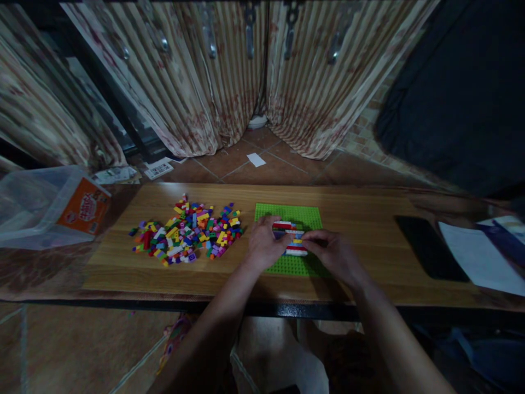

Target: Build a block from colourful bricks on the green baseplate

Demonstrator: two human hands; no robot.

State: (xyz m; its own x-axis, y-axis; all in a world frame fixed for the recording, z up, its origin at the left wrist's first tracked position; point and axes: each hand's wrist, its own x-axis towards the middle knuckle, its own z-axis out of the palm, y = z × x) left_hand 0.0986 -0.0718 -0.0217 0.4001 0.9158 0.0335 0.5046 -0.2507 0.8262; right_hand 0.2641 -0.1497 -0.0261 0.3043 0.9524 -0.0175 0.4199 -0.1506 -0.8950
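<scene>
A green studded baseplate (287, 210) lies on the wooden table. On its middle stands a low build of toy bricks (296, 252) in red, white, blue and yellow rows. My left hand (263, 241) curls round the left side of this build, its thumb lying across the top. From the right, my right hand (330, 251) reaches in with thumb and forefinger pinched together at the build's right edge, beside a small yellow brick (297, 241). Whatever sits between those fingertips is too small to make out. My fingers hide part of the build.
Loose toy bricks (192, 232) in many colours are heaped left of the baseplate. A clear plastic tub (41, 205) with an orange label stands at the far left. Toward the right end lie a black flat object (429, 249) and white papers (479, 257). Curtains (233, 82) hang behind.
</scene>
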